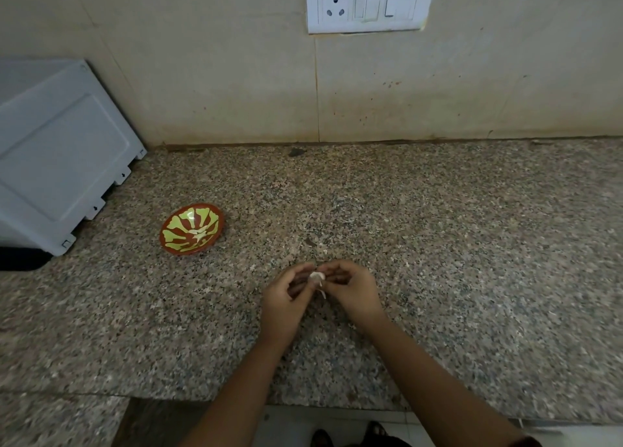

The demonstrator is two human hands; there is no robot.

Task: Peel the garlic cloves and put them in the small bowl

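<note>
Peeling in progress, one item in hand: a garlic clove (317,277), pinched between the curled fingertips of your left hand (282,300) and right hand (352,288), just above the granite counter (472,244).

Skin: partly loosened, with a pale strip hanging below the clove.

Small bowl (192,229): well apart to your left, near the white appliance (57,156). Whether the pale bits at its centre are peeled cloves or painted pattern, you cannot tell.

Left to do, by my judgement: finish stripping this clove and carry it to the bowl. No other unpeeled cloves show.
</note>
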